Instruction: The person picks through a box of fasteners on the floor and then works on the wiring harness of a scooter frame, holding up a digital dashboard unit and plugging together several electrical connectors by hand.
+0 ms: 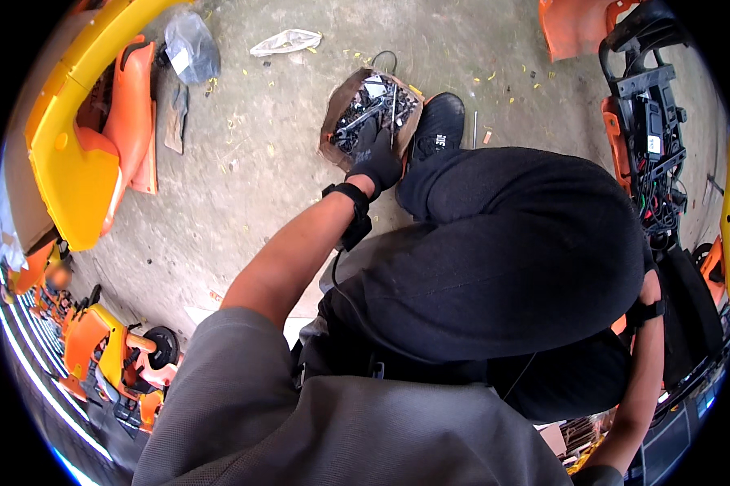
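Observation:
My left hand, in a dark glove, reaches into a cardboard box of small dark hardware on the floor, its fingers apparently extended among the pieces. A wrench and a long metal tool lie in the box by that hand. Beside the box is my black shoe. My bent knee in dark trousers fills the middle right. My right hand is low at the right, mostly hidden behind that leg, so its fingers do not show.
Yellow and orange body panels stand at left, near plastic bags on the concrete floor. A black frame with wiring runs along the right. An orange-and-yellow vehicle body sits lower left. A thin rod lies beside the shoe.

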`<state>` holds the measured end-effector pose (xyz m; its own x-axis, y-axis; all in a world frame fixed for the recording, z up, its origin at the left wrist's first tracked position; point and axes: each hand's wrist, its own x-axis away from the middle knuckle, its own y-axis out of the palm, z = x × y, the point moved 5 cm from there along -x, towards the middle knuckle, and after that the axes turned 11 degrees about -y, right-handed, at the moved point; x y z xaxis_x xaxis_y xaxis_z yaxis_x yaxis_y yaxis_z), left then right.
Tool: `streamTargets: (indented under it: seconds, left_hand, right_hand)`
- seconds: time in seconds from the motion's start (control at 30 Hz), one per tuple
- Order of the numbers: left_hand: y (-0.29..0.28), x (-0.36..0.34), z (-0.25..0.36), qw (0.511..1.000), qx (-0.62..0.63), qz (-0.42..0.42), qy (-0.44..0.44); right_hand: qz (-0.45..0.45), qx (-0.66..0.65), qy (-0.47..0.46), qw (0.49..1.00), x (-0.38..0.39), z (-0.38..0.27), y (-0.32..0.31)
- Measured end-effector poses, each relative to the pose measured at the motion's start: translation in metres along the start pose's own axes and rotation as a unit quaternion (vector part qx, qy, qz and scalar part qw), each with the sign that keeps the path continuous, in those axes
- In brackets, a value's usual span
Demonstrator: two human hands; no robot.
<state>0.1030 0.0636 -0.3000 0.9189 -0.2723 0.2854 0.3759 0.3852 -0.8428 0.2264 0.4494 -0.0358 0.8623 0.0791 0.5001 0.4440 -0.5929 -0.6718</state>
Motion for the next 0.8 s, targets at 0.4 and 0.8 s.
streamTargets:
  seconds: [0.4,0.8]
  left_hand:
    - [-0.006,0.027,0.009,0.940,0.024,-0.308,-0.146]
    - [-0.017,0.034,0.004,0.913,-0.136,-0.380,-0.066]
  right_hand:
    - [0.003,0.006,0.003,1.000,0.005,-0.001,-0.001]
    - [0.002,0.011,0.010,1.000,0.002,-0.003,-0.002]
